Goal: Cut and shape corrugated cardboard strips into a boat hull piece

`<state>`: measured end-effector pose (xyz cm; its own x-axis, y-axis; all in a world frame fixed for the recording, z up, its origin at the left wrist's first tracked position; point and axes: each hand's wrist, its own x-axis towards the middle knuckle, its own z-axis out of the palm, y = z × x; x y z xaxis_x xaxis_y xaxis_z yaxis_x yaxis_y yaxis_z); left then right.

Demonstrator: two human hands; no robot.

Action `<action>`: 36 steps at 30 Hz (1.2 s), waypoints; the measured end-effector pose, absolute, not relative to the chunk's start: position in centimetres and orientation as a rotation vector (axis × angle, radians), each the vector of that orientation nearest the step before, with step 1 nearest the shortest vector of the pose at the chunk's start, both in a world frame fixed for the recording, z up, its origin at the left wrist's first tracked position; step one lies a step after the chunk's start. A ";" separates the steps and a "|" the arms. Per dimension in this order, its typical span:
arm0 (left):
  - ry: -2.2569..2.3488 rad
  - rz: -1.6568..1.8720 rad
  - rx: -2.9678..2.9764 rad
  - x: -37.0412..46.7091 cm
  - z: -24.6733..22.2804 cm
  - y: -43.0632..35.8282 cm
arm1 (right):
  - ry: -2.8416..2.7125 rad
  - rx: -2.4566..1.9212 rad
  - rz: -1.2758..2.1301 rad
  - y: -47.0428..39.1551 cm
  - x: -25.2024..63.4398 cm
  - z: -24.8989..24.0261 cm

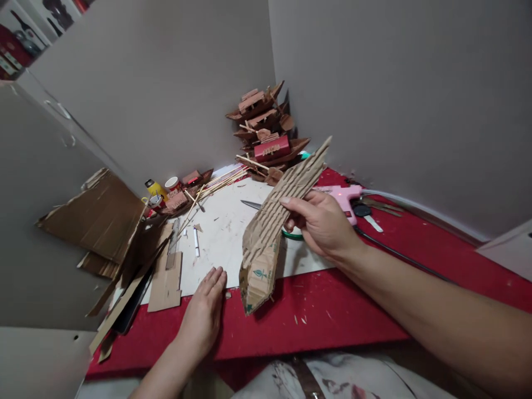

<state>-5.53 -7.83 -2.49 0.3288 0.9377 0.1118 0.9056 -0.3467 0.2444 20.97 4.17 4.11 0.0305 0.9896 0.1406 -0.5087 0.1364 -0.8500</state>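
Observation:
My right hand (324, 221) grips a strip of corrugated cardboard (282, 202), thumb on its ridged face, tilted above the table. Below the strip's lower end is a boat-shaped cardboard piece (261, 277) with green print, pointed towards me; whether the two touch I cannot tell. My left hand (205, 305) lies flat at the near edge of the white paper (224, 233), fingers stretched out, holding nothing. Behind the strip, a pair of scissors shows a dark blade (250, 204) and a green handle (293, 236), its middle hidden. A white marker (197, 241) lies on the paper.
Brown model boats (270, 149) are stacked in the corner. A pink glue gun (343, 195) lies right on the red cloth (332, 318). Cardboard sheets (100, 216) lean left, near a ruler (172, 249). Thin sticks (224, 180), a yellow bottle (157, 188) and cups (172, 184) stand behind.

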 end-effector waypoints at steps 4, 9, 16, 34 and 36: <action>1.853 0.443 2.450 -6.2 -3.2 -12.3 | -0.860 -0.681 1.337 3.6 21.0 4.6; 2.157 0.552 2.488 -7.5 -2.6 -17.6 | -0.832 -0.683 1.356 3.3 21.0 4.6; 2.661 0.069 1.686 -9.0 2.9 -19.8 | -0.869 -0.690 1.385 3.1 21.1 4.8; 1.805 0.438 2.023 2.0 2.9 -0.3 | -1.137 -0.953 1.460 4.7 21.4 4.1; 1.772 0.473 2.013 1.7 2.2 0.5 | -1.195 -0.979 1.478 4.9 21.3 3.8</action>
<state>1.74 0.49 2.22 0.1317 0.9911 -0.0184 0.8499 -0.1033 0.5167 21.27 4.90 3.83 -0.2149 0.9765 -0.0150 -0.1899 -0.0569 -0.9801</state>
